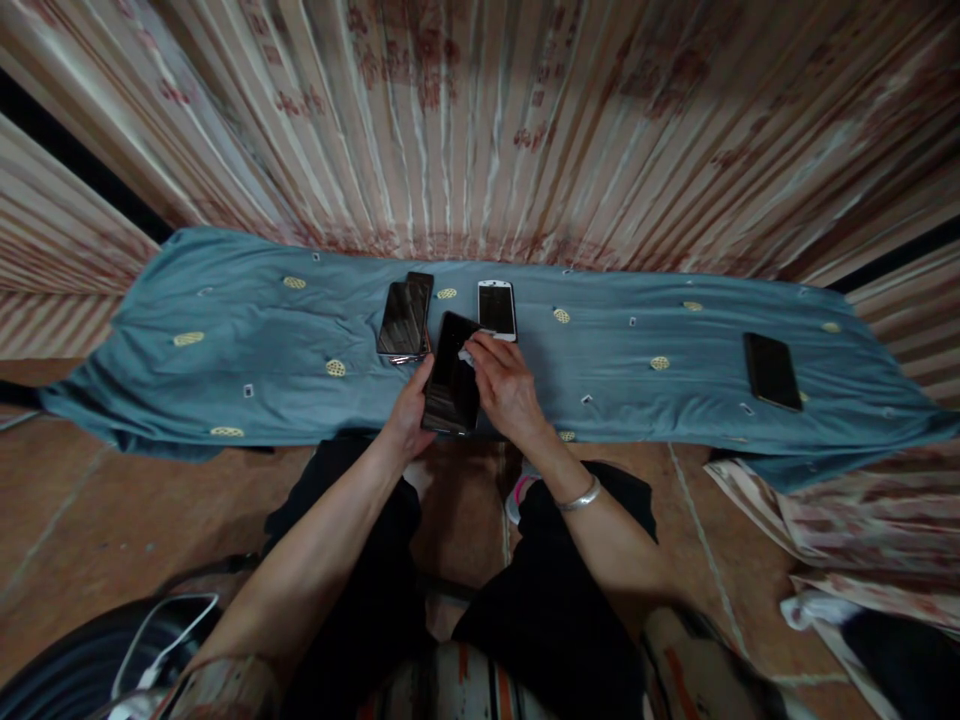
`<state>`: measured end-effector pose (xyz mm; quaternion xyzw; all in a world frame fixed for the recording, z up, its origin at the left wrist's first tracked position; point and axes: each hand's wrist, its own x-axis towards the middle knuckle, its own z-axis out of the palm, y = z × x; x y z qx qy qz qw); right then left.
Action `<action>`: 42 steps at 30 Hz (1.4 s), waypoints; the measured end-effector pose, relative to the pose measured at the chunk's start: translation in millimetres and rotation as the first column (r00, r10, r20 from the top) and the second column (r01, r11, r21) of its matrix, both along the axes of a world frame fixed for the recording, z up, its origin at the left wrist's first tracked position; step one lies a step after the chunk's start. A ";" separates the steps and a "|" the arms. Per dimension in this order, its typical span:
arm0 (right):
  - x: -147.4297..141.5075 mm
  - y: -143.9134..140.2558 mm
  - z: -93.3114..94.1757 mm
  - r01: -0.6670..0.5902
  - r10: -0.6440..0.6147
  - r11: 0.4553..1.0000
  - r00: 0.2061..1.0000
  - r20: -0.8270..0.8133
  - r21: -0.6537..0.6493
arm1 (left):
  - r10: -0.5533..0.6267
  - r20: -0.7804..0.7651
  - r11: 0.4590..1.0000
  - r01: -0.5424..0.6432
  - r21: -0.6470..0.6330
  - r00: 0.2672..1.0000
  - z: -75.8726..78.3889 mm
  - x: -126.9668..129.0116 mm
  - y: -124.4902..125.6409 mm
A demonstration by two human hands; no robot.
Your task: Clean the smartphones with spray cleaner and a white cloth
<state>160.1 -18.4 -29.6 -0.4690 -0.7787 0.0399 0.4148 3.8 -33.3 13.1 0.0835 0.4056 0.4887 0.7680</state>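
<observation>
My left hand (410, 408) grips a black phone (452, 375) by its left edge, holding it above the near edge of a blue cloth (247, 330). My right hand (506, 385) presses a small white wipe (466, 355) against the phone's dark screen. Two stacked dark phones (405, 317) lie on the cloth just left of the held one. A white phone (496, 308) lies right behind my right hand. Another black phone (771, 370) rests far to the right on the cloth.
The blue cloth covers a long low surface in front of striped reddish curtains (480, 120). My knees in black trousers (570, 590) are below, over a brown tiled floor. Folded patterned fabric (847, 530) lies at the lower right; a dark round object with white cable (112, 650) sits lower left.
</observation>
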 end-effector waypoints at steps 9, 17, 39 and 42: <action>5.1 4.0 -3.1 0.013 -0.013 1.000 1.000 -0.010 -0.006 | -0.040 0.058 0.999 0.039 0.024 0.998 -3.8 -1.6 0.7; -1.6 -1.5 -4.3 0.021 -0.021 1.000 1.000 0.003 0.018 | -0.014 0.035 1.000 0.015 -0.017 0.999 7.4 0.3 0.1; -15.3 -20.4 -0.1 -0.099 0.101 0.994 0.994 0.038 -0.048 | 0.041 0.010 0.995 -0.042 0.090 0.999 -7.2 -9.9 11.3; -13.8 -19.9 0.8 -0.090 0.092 0.994 0.995 0.034 -0.060 | 0.057 -0.004 0.995 -0.057 0.082 0.998 -6.4 -8.5 12.0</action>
